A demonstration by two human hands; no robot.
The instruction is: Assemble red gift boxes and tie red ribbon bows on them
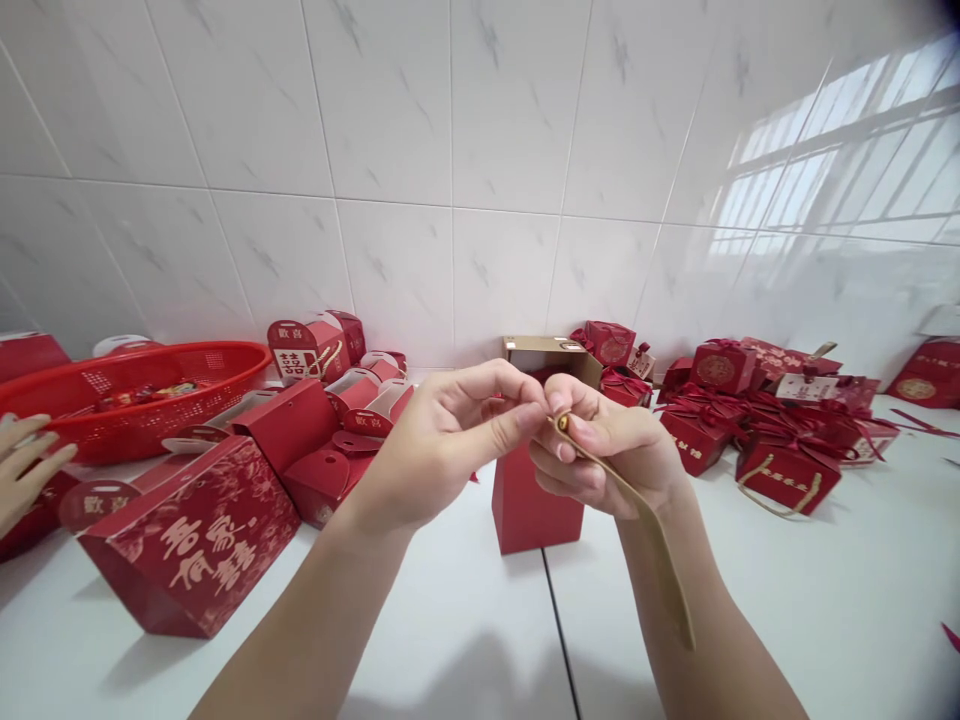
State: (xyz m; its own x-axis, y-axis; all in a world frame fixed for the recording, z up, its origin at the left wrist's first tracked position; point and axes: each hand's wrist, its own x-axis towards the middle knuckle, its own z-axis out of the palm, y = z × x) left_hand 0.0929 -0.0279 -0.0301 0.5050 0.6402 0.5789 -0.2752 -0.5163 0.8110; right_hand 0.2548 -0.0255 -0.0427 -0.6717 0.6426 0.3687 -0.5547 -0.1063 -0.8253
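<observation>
Both hands meet in front of me over the table. My right hand (611, 440) grips a tan strap (660, 560) near its upper end, and the strap's free length hangs down across my right forearm. A small round gold stud (563, 423) shows by the thumb at that end. My left hand (472, 430) pinches with thumb and forefinger at the strap's tip; the exact contact is hidden by the fingers. Just behind the hands stands an upright red box (536, 505), with a brown inner flap (551, 346) raised at its top.
Red gift boxes (199, 535) stand at the left beside a red plastic basket (232, 362) with small wrapped items inside. Another person's hand (26, 465) is at the left edge. Ribboned red boxes (787, 465) crowd the right. A tiled wall (390, 260) closes off the back.
</observation>
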